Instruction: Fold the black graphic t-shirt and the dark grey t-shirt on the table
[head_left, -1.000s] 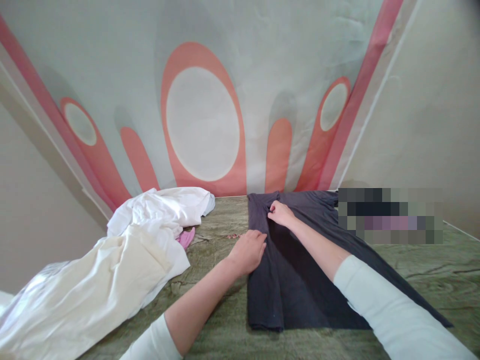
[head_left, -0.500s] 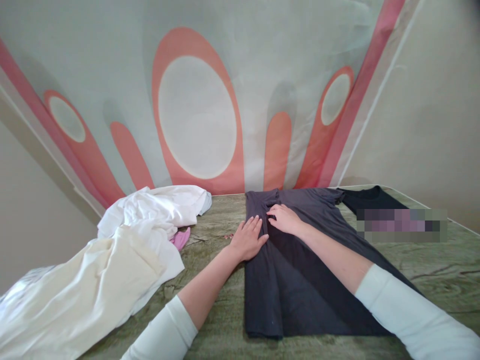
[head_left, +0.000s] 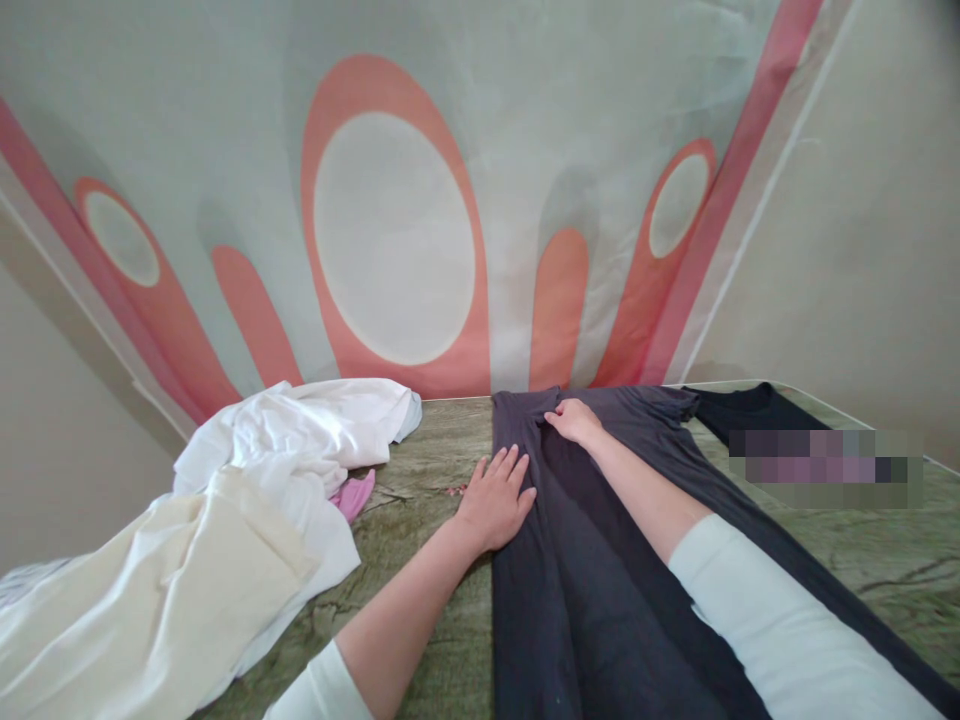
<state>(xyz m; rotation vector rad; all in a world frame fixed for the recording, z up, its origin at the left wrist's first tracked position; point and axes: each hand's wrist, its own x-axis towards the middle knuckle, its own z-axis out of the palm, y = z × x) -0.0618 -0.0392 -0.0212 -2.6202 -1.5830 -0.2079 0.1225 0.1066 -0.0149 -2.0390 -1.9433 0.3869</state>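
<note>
A dark grey garment [head_left: 585, 560] lies spread on the green patterned surface [head_left: 427, 470], with its left side folded over. My left hand [head_left: 493, 497] rests flat on the garment's left folded edge, fingers stretched out and apart. My right hand [head_left: 574, 420] is further back, near the garment's top, its fingers bent down and pressed onto the cloth. Both forearms are bare below pale sleeves.
A heap of white and cream cloth [head_left: 225, 520] lies at the left, with a pink piece [head_left: 354, 495] showing under it. A black garment [head_left: 750, 410] lies at the back right. A wall hanging with red ovals [head_left: 397, 240] rises right behind the surface.
My right hand has slid further back toward the garment's top. My left hand has opened from curled to flat and stayed on the folded edge. The view has shifted slightly.
</note>
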